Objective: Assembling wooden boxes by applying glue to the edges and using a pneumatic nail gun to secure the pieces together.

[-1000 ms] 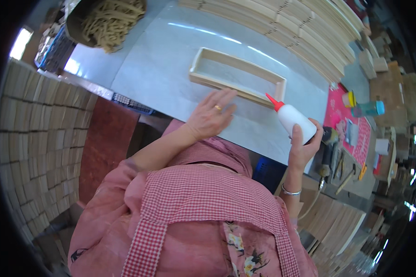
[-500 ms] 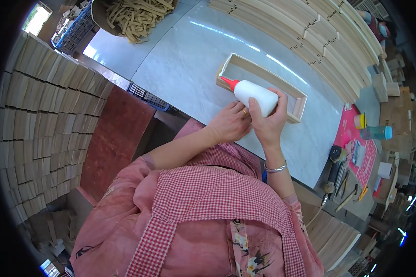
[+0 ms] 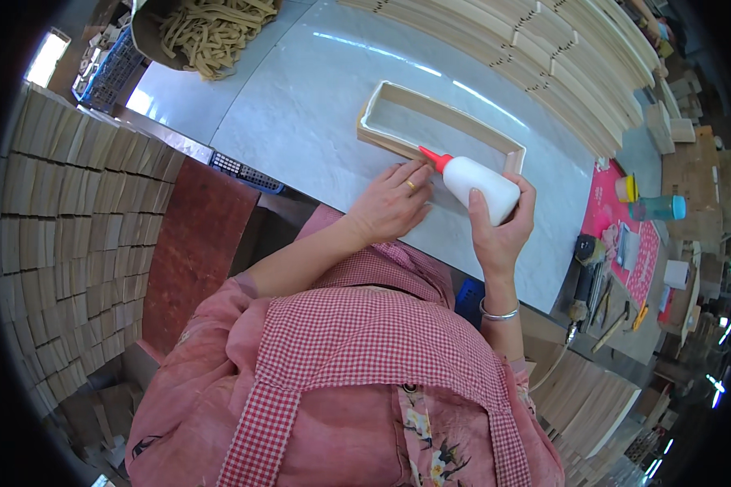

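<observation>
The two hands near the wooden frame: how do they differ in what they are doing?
The right hand is wrapped around a white glue bottle with a red nozzle, tilted toward the wooden frame; the left hand holds nothing and lies flat, fingers spread, on the pale table beside the frame. The left hand wears a ring, the right wrist a bangle. Both sit at the frame's near side.

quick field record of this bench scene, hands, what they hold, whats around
left hand: flat on the table beside the wooden frame, fingertips at its near rail
right hand: grips a white glue bottle, red nozzle at the frame's near rail
table: pale, glossy
frame: open rectangle, lying flat
behind frame: stacked wooden slats
far left: bin of tan strips
right side: pink mat with small tools
</observation>
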### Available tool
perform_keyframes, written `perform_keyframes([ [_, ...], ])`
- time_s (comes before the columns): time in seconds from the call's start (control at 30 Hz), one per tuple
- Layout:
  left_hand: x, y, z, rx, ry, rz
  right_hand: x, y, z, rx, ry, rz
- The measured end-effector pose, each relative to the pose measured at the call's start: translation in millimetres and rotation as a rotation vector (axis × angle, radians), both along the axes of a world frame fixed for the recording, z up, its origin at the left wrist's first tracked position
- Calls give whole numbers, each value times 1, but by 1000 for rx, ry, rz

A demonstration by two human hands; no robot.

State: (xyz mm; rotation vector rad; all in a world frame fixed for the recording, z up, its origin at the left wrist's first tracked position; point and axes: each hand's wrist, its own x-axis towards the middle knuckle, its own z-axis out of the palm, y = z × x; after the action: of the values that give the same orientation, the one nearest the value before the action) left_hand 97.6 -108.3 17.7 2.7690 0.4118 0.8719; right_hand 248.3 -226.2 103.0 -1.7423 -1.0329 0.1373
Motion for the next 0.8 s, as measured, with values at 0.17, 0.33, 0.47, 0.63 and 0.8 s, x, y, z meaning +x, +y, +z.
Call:
perform_keyframes([
  [0.17,0,0,6,-10,5,-12,13,-26,3,-16,-2,-77],
  [0.33,2,-1,4,-5,2,-2,27,-50,5,-9,-21,-157],
  [0.47,2,-2,7,-19,3,-1,38,-68,4,-22,-46,-239],
  [0.63,2,-2,5,-8,0,-1,46,-86,9,-50,-43,-324],
  [0.8,0,-4,6,2,4,7,56,-101,6,-46,-103,-368],
])
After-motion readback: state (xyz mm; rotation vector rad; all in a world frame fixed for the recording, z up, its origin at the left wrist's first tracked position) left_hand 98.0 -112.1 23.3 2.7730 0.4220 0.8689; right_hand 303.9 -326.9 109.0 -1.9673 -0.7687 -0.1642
